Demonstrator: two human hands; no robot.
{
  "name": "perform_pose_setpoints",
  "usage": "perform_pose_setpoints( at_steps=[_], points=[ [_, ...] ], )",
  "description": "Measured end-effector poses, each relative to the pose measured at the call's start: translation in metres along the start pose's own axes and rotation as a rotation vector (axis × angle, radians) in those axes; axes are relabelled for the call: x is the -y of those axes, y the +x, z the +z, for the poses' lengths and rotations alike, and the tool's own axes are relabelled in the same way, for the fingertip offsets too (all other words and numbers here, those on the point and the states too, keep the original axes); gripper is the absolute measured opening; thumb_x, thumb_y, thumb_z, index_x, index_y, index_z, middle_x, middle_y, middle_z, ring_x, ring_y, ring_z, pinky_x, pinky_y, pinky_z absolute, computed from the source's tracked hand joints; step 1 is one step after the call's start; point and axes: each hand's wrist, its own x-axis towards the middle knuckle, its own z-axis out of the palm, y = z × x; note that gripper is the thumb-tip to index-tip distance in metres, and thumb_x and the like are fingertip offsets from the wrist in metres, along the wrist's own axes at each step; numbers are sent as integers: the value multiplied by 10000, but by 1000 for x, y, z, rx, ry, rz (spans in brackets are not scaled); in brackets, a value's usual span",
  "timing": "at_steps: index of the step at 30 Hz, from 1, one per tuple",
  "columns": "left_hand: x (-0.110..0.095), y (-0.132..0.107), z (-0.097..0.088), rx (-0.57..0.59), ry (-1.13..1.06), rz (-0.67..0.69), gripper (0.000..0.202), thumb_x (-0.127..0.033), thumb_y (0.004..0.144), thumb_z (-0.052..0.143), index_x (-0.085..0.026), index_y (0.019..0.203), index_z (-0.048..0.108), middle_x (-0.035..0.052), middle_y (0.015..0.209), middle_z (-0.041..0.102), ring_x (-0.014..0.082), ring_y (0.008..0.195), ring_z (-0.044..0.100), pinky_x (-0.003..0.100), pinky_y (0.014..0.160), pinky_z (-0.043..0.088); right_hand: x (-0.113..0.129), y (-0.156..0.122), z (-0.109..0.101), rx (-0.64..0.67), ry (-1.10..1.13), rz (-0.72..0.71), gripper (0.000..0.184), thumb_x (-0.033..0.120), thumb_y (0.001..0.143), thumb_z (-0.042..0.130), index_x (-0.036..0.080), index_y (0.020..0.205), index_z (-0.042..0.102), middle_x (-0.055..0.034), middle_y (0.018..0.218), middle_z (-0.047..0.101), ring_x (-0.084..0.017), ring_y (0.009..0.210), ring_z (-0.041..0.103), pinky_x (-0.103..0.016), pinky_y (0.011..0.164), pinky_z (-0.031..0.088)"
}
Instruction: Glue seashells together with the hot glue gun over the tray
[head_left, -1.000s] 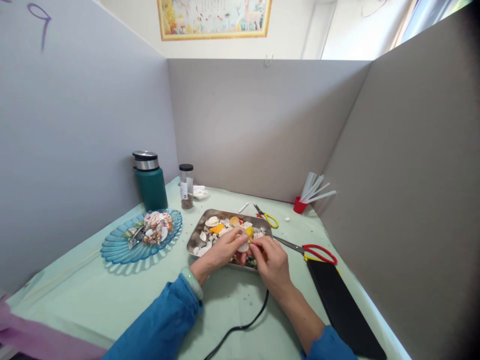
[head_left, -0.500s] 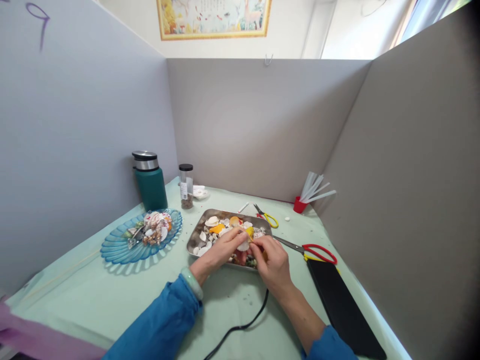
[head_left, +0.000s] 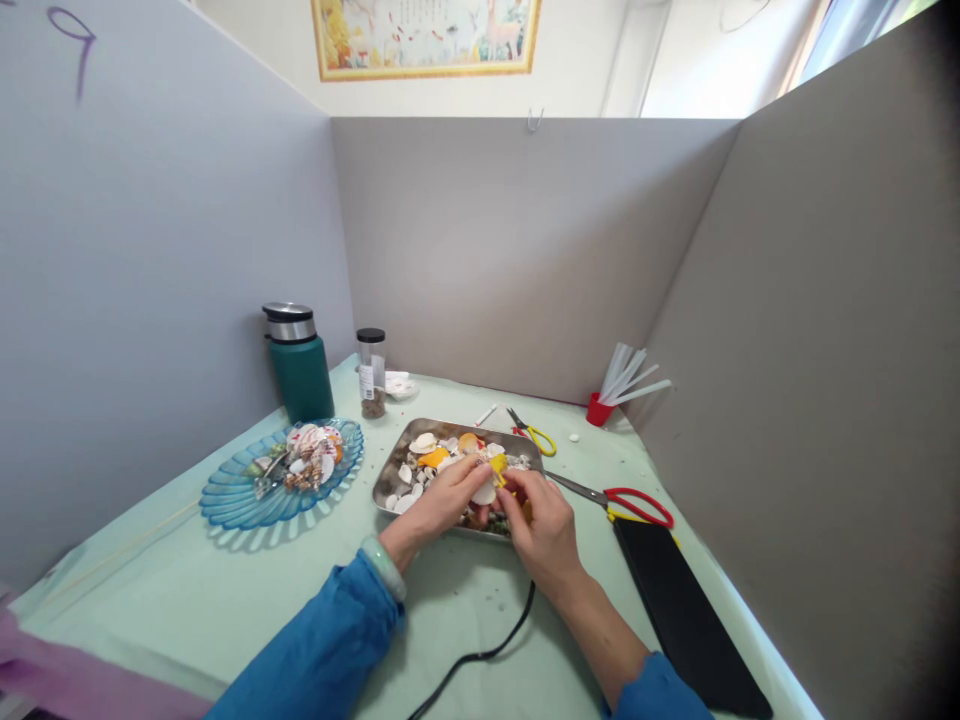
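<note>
At the left, a blue plate (head_left: 225,505) is holding a heap of shells (head_left: 311,450), with a green bottle (head_left: 300,380) standing just behind it. A black-lidded jar (head_left: 372,372) is standing further right, behind a metal tray (head_left: 394,460) of mixed shells. Over this tray, the left hand (head_left: 442,498) is pinching a pale shell (head_left: 484,494), and a yellow piece (head_left: 499,464) is showing just beyond. The right hand (head_left: 546,520) is meeting the left there, fingertips drawn together; whether they are gripping anything I cannot tell. Further right, a red cup (head_left: 598,410) is holding whitish sticks (head_left: 628,376), while red-handled scissors (head_left: 637,505) are lying near a black slab (head_left: 690,620).
</note>
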Motion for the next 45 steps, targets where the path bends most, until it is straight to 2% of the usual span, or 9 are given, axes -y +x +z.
perform_pose_setpoints(
  at_steps=[3, 7, 12, 16, 23, 28, 34, 40, 45],
  points=[
    [-1, -1, 0, 15, 7, -12, 351, -519, 860, 477, -170, 841, 506, -4, 662, 575, 133, 544, 572, 248, 508, 438, -2, 0, 0, 12, 13, -22, 208, 167, 913, 473, 205, 1090, 573, -71, 965, 668, -204, 870, 603, -342, 744, 445],
    [1, 1, -1, 28, -15, -30, 381, -540, 825, 522, -163, 882, 532, 20, 754, 591, 158, 627, 607, 248, 526, 454, -4, 1, 0, 10, 8, -16, 215, 163, 913, 468, 209, 1079, 597, -78, 980, 670, -212, 892, 603, -359, 764, 451],
    [4, 5, -3, -65, 189, 124, 388, -512, 836, 519, -145, 712, 537, -10, 676, 493, 119, 629, 479, 223, 555, 395, -4, 2, 0, -16, 16, -7, 169, 198, 901, 507, 206, 1041, 601, -72, 935, 668, -201, 841, 607, -346, 733, 452],
    [4, 5, -4, -45, 303, 183, 388, -475, 864, 489, -143, 669, 537, -30, 622, 412, 102, 603, 399, 214, 547, 344, -5, 2, 0, -17, 25, 0, 101, 212, 898, 519, 206, 963, 597, -53, 859, 661, -192, 774, 602, -328, 688, 434],
    [3, 3, -3, -33, 281, 143, 382, -483, 858, 487, -134, 780, 621, -9, 655, 500, 115, 590, 437, 220, 524, 368, -6, 3, 1, -29, 6, -4, 96, 220, 895, 513, 200, 936, 598, -51, 840, 654, -184, 747, 587, -321, 685, 425],
    [7, 7, -4, -135, 228, 239, 298, -416, 851, 532, -148, 947, 624, 37, 857, 612, 151, 769, 544, 247, 688, 425, -7, 4, 3, -20, -18, -13, 92, 216, 895, 517, 190, 926, 600, -52, 848, 650, -175, 734, 575, -316, 693, 424],
    [12, 10, -6, -159, 159, 265, 301, -413, 811, 591, -157, 968, 590, 42, 846, 607, 172, 818, 569, 269, 704, 442, -10, 5, 7, -29, -58, -36, 121, 236, 898, 508, 185, 906, 617, -50, 827, 650, -166, 705, 577, -302, 674, 423],
    [16, 16, -9, -123, 129, 314, 281, -391, 745, 664, -158, 878, 580, 35, 838, 612, 163, 794, 581, 270, 710, 457, -11, 8, 10, -63, -83, -53, 127, 243, 902, 503, 183, 895, 614, -47, 826, 644, -166, 730, 583, -289, 686, 426],
    [22, 21, -11, -134, 132, 332, 249, -349, 755, 653, -156, 878, 555, 44, 883, 617, 160, 810, 598, 271, 732, 469, -14, 10, 12, -60, -132, -63, 121, 249, 895, 521, 179, 924, 614, -38, 815, 632, -160, 702, 569, -287, 682, 412]
  ],
)
